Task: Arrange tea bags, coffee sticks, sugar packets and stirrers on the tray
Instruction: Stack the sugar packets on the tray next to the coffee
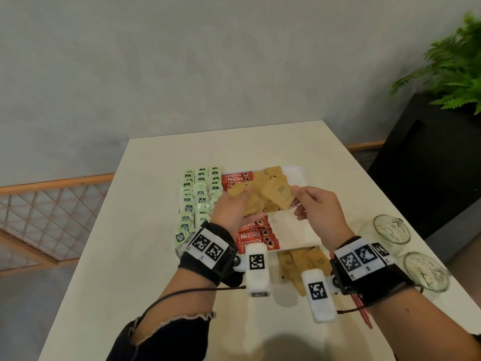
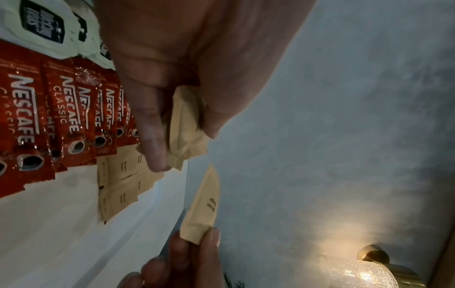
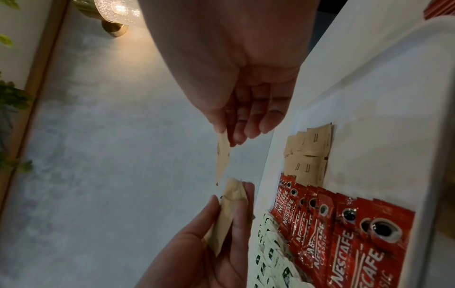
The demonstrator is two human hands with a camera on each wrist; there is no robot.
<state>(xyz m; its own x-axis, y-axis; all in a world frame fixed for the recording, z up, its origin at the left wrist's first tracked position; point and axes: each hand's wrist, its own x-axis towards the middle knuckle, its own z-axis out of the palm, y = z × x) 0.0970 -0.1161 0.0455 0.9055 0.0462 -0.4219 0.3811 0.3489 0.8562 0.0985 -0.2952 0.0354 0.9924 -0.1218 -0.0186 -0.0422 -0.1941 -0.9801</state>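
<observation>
Sugar packets: white plastic tray [image 1: 299, 171] mid-tabletop, green tea bags [image 1: 200, 194] in rows at its left, red coffee sticks [image 1: 253, 235] next, flat brown paper sugar packets [image 1: 265, 178] far-centre, more loose [image 1: 304, 261] near edge. Left hand [image 1: 231, 207] grip closed on a small stack [image 2: 183, 126]; right hand [image 1: 317, 207] pinches one packet [image 1: 278, 195] by its corner. Light, limp, probably slippery — take by the edges. Red stirrers [image 1: 363, 308] mostly hidden under the right wrist; tray's near rim hidden too.
</observation>
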